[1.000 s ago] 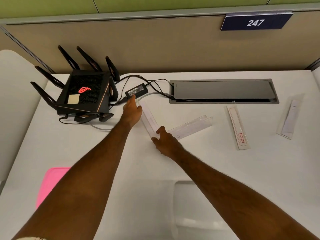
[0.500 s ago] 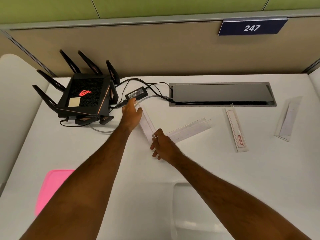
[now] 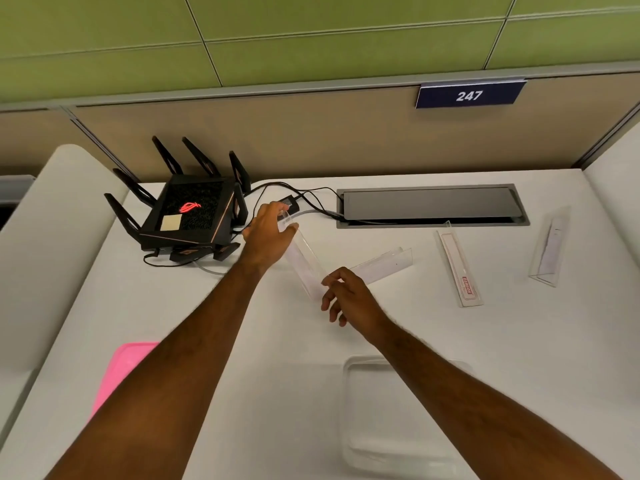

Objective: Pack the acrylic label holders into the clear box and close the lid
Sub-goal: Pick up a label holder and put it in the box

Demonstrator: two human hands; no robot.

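Four acrylic label holders showed on the white worktop (image 3: 519, 358). The first label holder (image 3: 304, 259) was gripped at both ends: the left hand (image 3: 268, 237) curled round its far end beside the power adapter (image 3: 290, 204), and the right hand (image 3: 349, 296) pinched its near end between thumb and fingers. Whether it was clear of the surface could not be told. The second label holder (image 3: 384, 265) lay flat just right of the right hand, angled toward the cable tray (image 3: 433, 206). The third label holder (image 3: 459, 268), with a red-printed strip inside, lay farther right, and the fourth label holder (image 3: 550, 247) lay well apart near the right edge. One clear box (image 3: 363, 445) sat open at the near edge, partly under the right forearm, with nothing visible inside it. One pink lid (image 3: 121, 372) lay at the near left, partly hidden by the left forearm. One black router (image 3: 190, 216) with a red glowing logo stood at the far left. One sign reading 247 (image 3: 469, 95) hung on the partition.
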